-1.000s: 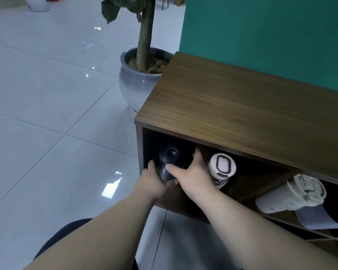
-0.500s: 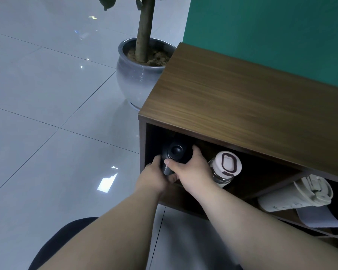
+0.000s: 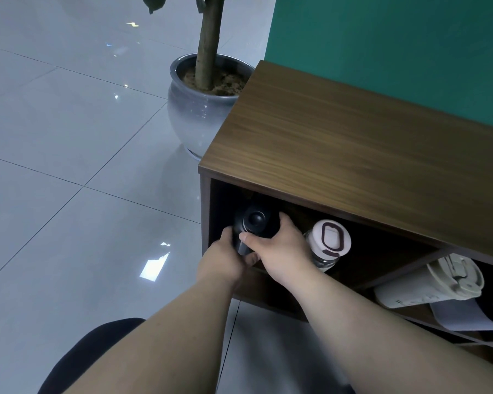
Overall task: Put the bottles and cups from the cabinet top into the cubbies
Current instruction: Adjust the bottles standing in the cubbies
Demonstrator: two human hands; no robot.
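A black bottle [image 3: 255, 223] is gripped by both the left hand [image 3: 224, 261] and the right hand [image 3: 282, 248] inside the leftmost cubby [image 3: 382, 251], probably to seat it steadily; just right lies a white-lidded glass bottle [image 3: 329, 241]; the cabinet top [image 3: 353, 143] is seen bare.

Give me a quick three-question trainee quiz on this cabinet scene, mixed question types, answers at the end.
1. True or false: the cabinet top has bottles standing on it.
2. Multiple choice: the black bottle is held by A) left hand only, B) right hand only, C) both hands.
3. Fill in: in the same cubby, right of the black bottle, lies a glass bottle with a ____ lid.

Key:
1. False; what shows of the top is bare.
2. C.
3. White. The white tumbler lies in the next cubby to the right.
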